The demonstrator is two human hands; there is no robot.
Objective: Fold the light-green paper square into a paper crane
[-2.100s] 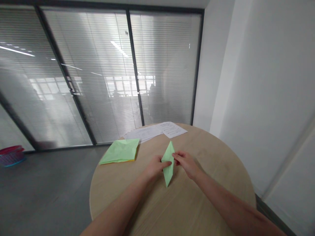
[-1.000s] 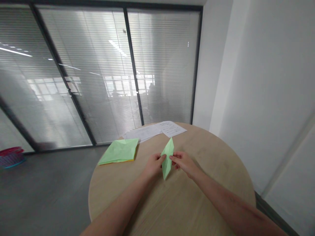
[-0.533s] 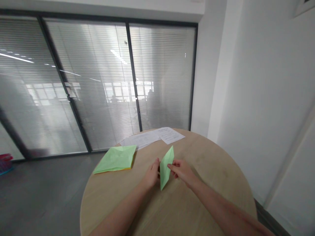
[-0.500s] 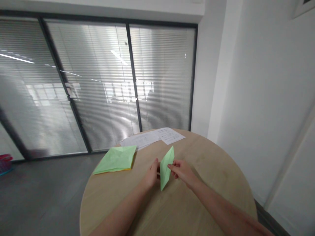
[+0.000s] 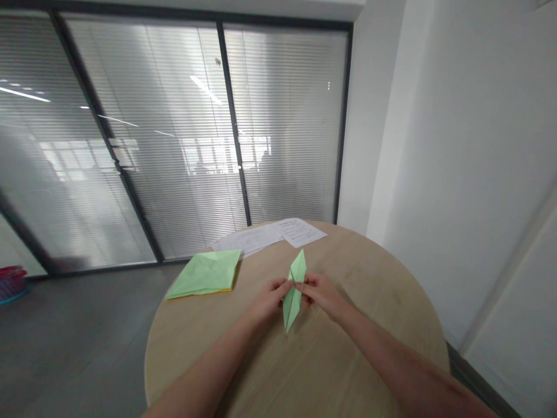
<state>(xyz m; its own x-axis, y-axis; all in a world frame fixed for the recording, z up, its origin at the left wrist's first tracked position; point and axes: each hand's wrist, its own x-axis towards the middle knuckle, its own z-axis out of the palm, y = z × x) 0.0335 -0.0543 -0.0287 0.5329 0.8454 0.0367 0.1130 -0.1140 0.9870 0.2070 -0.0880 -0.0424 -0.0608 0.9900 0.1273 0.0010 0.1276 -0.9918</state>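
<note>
A piece of folded light green paper (image 5: pixel 293 303), long and pointed at both ends, is held up over the middle of the round table. From the left, my left hand (image 5: pixel 271 297) grips its middle, with the thumb laid on the near face. My right hand (image 5: pixel 320 292) pinches the same middle part from the right, its thumb close to the other thumb. A crease runs lengthwise down the paper. Behind the paper, some of my fingers are hidden.
On the table's left lies a stack of green paper sheets (image 5: pixel 206 274) with a yellow edge below. Printed white sheets (image 5: pixel 300 232) lie at the far edge of the wooden table (image 5: pixel 383 325). A glass partition with blinds (image 5: pixel 195 191) stands behind, and a red basket (image 5: pixel 12 283) on the floor.
My left thumb has come onto the paper's face, and the left hand now grips it too. The paper has turned so its middle crease shows. The view has shifted slightly.
</note>
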